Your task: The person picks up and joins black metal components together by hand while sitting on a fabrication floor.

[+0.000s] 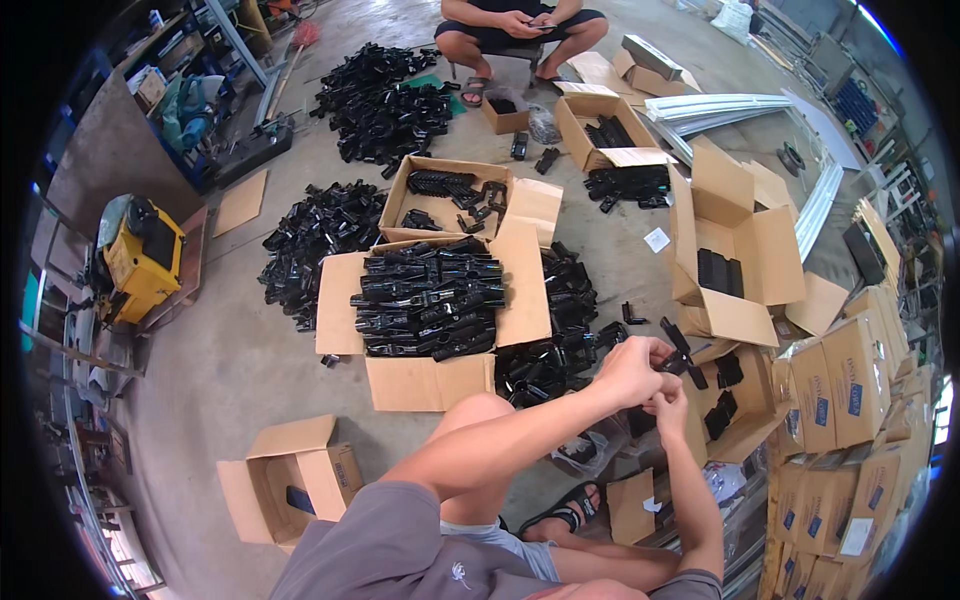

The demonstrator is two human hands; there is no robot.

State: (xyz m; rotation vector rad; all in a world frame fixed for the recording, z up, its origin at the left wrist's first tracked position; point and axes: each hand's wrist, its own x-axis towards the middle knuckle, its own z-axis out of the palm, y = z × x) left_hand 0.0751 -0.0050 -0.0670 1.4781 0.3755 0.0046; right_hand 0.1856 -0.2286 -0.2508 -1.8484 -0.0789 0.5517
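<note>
My left hand point(635, 366) reaches across to the right, fingers closed around a black bracket-like part point(677, 340) with a long arm pointing up and away. Just below it my right hand point(668, 408) is closed, its fingertips pressed together near the part's lower end; what they grip is too small to make out. Both hands are above the near edge of an open cardboard box point(765, 395) that holds black pieces point(722, 412). To the left, similar black parts point(430, 300) fill a larger open box point(525, 300), and more lie in a loose pile point(545, 370) beside it.
Several heaps of black parts point(385, 105) cover the floor farther off. Open boxes point(735, 215) stand at the right, with stacked closed cartons point(840, 385) nearer. Another person point(520, 30) sits at the back. A yellow machine point(145, 260) stands at the left, and a small box point(340, 480) lies near my knee.
</note>
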